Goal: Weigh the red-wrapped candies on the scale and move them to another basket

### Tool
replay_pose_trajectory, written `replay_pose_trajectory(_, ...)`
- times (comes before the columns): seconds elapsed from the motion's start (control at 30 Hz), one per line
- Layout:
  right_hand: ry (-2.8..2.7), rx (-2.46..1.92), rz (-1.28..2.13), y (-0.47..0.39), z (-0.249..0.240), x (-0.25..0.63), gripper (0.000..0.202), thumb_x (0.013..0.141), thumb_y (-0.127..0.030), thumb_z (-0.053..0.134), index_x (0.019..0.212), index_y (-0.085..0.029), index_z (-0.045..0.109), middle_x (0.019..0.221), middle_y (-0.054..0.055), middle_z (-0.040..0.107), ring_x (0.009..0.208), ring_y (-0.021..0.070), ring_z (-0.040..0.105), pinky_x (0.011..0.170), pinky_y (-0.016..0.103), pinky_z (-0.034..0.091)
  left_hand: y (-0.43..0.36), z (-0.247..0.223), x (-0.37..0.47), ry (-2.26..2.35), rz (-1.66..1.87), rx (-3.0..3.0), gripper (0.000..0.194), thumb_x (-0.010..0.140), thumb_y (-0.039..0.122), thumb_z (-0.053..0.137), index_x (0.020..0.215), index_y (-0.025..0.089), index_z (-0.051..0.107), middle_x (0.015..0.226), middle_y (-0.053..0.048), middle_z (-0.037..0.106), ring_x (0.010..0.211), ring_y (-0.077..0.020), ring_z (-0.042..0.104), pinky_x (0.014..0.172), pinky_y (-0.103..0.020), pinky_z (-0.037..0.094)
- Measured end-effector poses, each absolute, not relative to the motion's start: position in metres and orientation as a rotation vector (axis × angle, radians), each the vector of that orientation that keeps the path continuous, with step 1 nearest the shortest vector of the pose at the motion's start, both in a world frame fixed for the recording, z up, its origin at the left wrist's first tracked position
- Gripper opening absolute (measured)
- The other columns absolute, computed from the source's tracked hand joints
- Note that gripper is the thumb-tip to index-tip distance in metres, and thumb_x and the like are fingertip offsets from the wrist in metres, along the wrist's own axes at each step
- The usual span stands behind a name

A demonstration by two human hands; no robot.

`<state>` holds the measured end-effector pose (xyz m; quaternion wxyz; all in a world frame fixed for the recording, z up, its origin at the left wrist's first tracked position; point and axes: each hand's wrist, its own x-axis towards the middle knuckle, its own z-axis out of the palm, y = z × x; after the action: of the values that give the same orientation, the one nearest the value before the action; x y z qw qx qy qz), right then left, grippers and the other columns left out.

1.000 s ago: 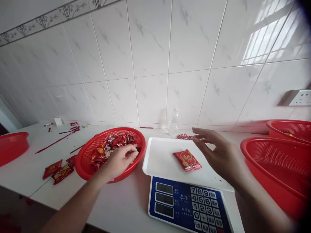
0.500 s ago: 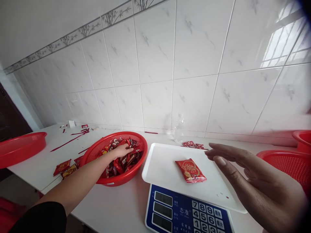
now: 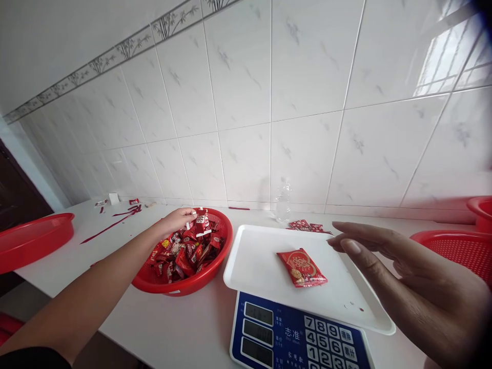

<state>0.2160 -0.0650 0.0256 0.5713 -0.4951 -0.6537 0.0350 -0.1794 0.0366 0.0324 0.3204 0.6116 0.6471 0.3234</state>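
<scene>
There, on the white tabletop (image 3: pixel 184 328) against the tiled wall (image 3: pixel 246 102), my left hand (image 3: pixel 175 221) pinched a small candy (image 3: pixel 200 219) above the red basket (image 3: pixel 215 271) of sweets. My right hand (image 3: pixel 403 277) hovered open, fingers flat, beside the scale's white tray (image 3: pixel 253 261), where one red packet (image 3: pixel 302 266) lay.

Your left hand (image 3: pixel 175 221) sits over the red basket (image 3: pixel 215 271), heaped with red packets (image 3: pixel 184 253); no bare floor inside it. The counter (image 3: pixel 184 323) near you, left of the scale (image 3: pixel 295 338), lies free. The white tray (image 3: pixel 253 261) is open on its left half; one red pouch (image 3: pixel 302 267) lies mid-tray. Your right hand (image 3: pixel 415 292) hovers flat over the tray's right edge. A clear bottle (image 3: pixel 283 203) stands far, by the wall. A red basket rim (image 3: pixel 453 246) blocks the right.
</scene>
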Motion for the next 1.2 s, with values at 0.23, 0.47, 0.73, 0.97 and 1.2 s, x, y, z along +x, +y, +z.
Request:
replay_pose_trajectory(0.23,-1.668,-1.084,0.001,-0.068,0.032,0.209,0.03,0.084,-0.05,0.059,0.094,-0.026,0.074,0.077,0.001,0.077,0.055,0.0152,0.07,0.041,0.019,0.053,0.026,0.038,-0.103,1.391,0.816,1.639,0.043,0.071,0.058,0.066,0.088,0.019,0.062,0.089,-0.002,0.064,0.08,-0.019,0.059,0.07,-0.029,0.046)
replay_pose_trajectory(0.47,-1.683,-1.042,0.01,-0.072,0.033,0.21,0.023,0.088,-0.039,0.06,0.098,-0.023,0.072,0.084,0.002,0.077,0.075,0.0148,0.073,0.049,0.015,0.054,0.034,0.012,-0.042,1.248,0.56,1.772,0.026,0.084,0.044,0.059,0.079,0.019,0.063,0.075,0.0,0.06,0.069,-0.0145,0.052,0.068,-0.028,0.042)
replay_pose_trajectory(0.73,-1.659,-1.024,0.029,-0.072,0.039,0.217,0.02,0.088,-0.038,0.06,0.097,-0.024,0.071,0.081,0.0,0.077,0.07,0.0114,0.071,0.047,0.012,0.052,0.045,0.007,-0.032,1.257,0.607,1.756,0.021,0.089,0.035,0.055,0.078,0.018,0.062,0.079,-0.002,0.063,0.072,-0.0144,0.056,0.071,-0.029,0.044)
replay_pose_trajectory(0.97,-1.657,-1.02,0.049,-0.072,0.04,0.218,0.018,0.088,-0.036,0.06,0.097,-0.025,0.071,0.081,-0.002,0.077,0.071,0.0107,0.071,0.049,0.012,0.052,0.045,0.014,-0.024,1.265,0.987,1.762,0.042,0.085,0.013,0.053,0.125,0.025,0.054,0.116,-0.004,0.063,0.093,-0.0166,0.059,0.078,-0.029,0.047)
replay_pose_trajectory(1.2,-1.653,-1.018,0.064,-0.072,0.034,0.219,0.019,0.088,-0.036,0.061,0.101,-0.027,0.071,0.083,-0.002,0.077,0.075,0.0115,0.072,0.052,0.013,0.053,0.035,0.009,-0.026,1.278,0.687,1.809,0.058,0.089,0.035,0.058,0.142,0.024,0.036,0.124,-0.014,0.061,0.108,-0.0282,0.061,0.093,-0.046,0.047)
